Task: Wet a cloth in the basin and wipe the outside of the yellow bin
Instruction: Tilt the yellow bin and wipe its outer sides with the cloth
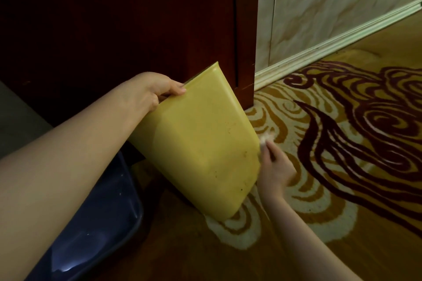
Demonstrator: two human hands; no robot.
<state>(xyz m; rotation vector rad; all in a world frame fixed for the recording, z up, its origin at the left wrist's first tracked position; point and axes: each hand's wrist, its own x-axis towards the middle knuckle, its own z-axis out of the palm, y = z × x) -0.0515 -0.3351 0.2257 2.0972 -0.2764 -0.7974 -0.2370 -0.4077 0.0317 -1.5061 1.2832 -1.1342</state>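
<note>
The yellow bin (201, 141) is tipped over toward me, its rim pointing up and back, its bottom corner near the carpet. My left hand (150, 91) grips its rim at the upper left. My right hand (274, 166) is at the bin's right side, blurred, pinching a small whitish cloth (267, 138) against the bin's right edge. Small dark specks dot the bin's lower wall. The dark blue basin (107, 217) sits on the floor at the lower left, partly behind my left forearm, with a sheen inside.
A dark red wooden cabinet (159, 18) stands right behind the bin. To the right runs a pale marbled wall (331, 7) with a cream skirting board (331, 45). Patterned yellow and maroon carpet (342, 143) covers the floor.
</note>
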